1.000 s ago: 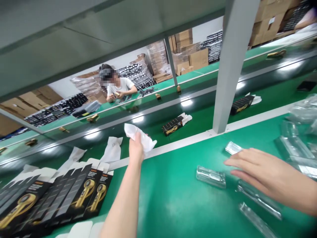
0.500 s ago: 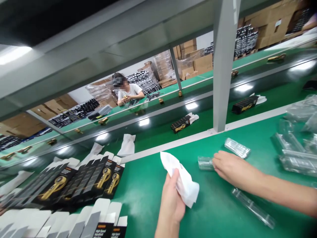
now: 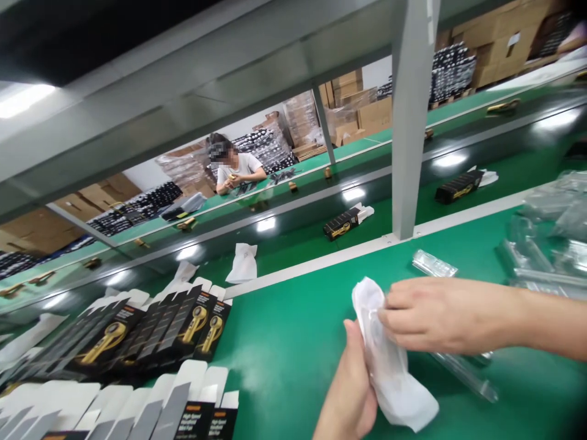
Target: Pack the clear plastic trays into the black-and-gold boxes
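Note:
My left hand is closed around the side of a white pouch, thumb on the near side, other fingers mostly hidden behind it. The pouch is tilted, its top leaning left. Fingers bent, my right hand pinches a clear plastic tray against the pouch's upper part; the fingertips and much of the tray are hidden. Beyond my right hand lies another clear plastic tray. A long clear plastic piece rests below the right wrist, partly covered.
Black printed mini fan boxes stand in rows at left, with open-flapped boxes nearer. Clear plastic trays pile up at right. A grey post rises at the bench edge. Boxes lie on the conveyor; a person sits beyond.
My left hand has moved right with the pouch. My right hand has taken the clear tray from the bench and brought it to the pouch. Boxes and a pouch on the conveyor have shifted right.

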A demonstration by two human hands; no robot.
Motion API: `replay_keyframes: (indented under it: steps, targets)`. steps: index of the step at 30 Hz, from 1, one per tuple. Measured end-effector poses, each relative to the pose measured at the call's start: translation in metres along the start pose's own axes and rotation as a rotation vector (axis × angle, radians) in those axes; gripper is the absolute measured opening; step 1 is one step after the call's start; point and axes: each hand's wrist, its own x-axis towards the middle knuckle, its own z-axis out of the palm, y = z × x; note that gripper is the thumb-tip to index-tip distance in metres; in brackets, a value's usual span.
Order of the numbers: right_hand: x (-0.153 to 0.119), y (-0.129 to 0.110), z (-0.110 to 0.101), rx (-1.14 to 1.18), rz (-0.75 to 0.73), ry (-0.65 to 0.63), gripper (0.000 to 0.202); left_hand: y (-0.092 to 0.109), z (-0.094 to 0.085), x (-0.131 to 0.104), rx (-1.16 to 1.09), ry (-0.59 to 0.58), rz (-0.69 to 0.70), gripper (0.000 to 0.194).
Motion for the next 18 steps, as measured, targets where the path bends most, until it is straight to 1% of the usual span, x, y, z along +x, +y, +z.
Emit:
replay_keyframes:
  steps: [1,2,3,5,6,7,8,10,11,12,13,14,15,16,18]
  targets:
    - [0.004,-0.002,0.002,-0.004,-0.035,-0.043,0.025,-0.001,0.003,-0.002,0.026,-0.034,0.02,0.054]
    - [0.006,-0.003,0.005,0.017,-0.032,-0.05,0.024,-0.003,0.005,-0.003,0.045,-0.046,0.037,0.048]
    - [0.006,-0.005,0.008,0.046,-0.013,-0.042,0.023,-0.006,0.005,-0.004,0.053,-0.039,0.046,0.045]
    - [0.003,-0.008,0.016,0.112,0.062,0.021,0.022,-0.011,0.005,-0.005,0.023,0.005,0.048,0.045]
    - [-0.001,-0.01,0.02,0.155,0.113,0.079,0.022,-0.013,0.004,-0.005,-0.008,0.032,0.048,0.043]
    - [-0.005,-0.013,0.023,0.204,0.185,0.151,0.024,-0.014,0.003,-0.004,-0.037,0.061,0.052,0.04]
    - [-0.01,-0.017,0.027,0.256,0.288,0.235,0.026,-0.015,0.003,-0.003,-0.06,0.091,0.062,0.037]
    - [-0.016,-0.026,0.036,0.361,0.584,0.384,0.03,-0.014,0.005,-0.001,-0.096,0.147,0.094,0.034]
    - [-0.017,-0.033,0.042,0.409,0.738,0.421,0.032,-0.014,0.008,0.0,-0.113,0.168,0.114,0.033]
    - [-0.016,-0.039,0.049,0.465,0.853,0.423,0.035,-0.014,0.012,0.001,-0.132,0.182,0.138,0.032]
    - [-0.014,-0.046,0.056,0.527,0.91,0.405,0.04,-0.015,0.017,0.002,-0.15,0.191,0.166,0.033]
    - [-0.011,-0.053,0.063,0.586,0.911,0.386,0.045,-0.016,0.022,0.002,-0.16,0.198,0.196,0.034]
    - [-0.007,-0.059,0.07,0.641,0.882,0.378,0.049,-0.016,0.027,0.001,-0.146,0.205,0.227,0.037]
    - [-0.004,-0.063,0.075,0.69,0.855,0.382,0.051,-0.016,0.03,-0.001,-0.099,0.214,0.252,0.039]
    - [-0.001,-0.069,0.083,0.737,0.867,0.407,0.048,-0.01,0.029,-0.015,0.116,0.232,0.276,0.046]
